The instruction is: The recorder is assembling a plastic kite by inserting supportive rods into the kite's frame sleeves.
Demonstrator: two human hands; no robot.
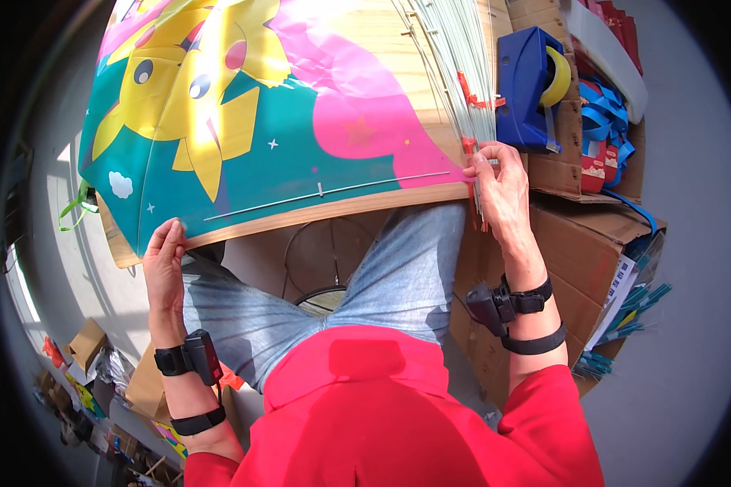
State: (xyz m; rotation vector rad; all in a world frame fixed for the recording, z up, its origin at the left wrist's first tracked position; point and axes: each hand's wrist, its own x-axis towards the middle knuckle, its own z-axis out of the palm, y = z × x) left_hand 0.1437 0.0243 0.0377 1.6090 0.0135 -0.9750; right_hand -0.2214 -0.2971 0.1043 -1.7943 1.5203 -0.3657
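Observation:
A thin, glossy printed sheet (280, 174) in teal, pink and yellow with a cartoon figure lies over the wooden table. At its near left edge my left hand (166, 247) pinches the sheet between thumb and fingers. My right hand (502, 183) is closed at the sheet's tapering right corner, beside the red-tied ends of a bundle of pale thin rods (455, 57); its fingertips partly hide what they grip. Along the near edge, between both hands, a single thin rod (260, 204) rests on the sheet, with a small white clip at its middle.
Right of the rods stands a blue tape dispenser (521, 89) with yellow tape. Beyond it, a cardboard box (554, 174) holds blue straps and red packets. A lower carton (564, 243) sits beside my right forearm. The wooden table edge (333, 209) runs above my knees.

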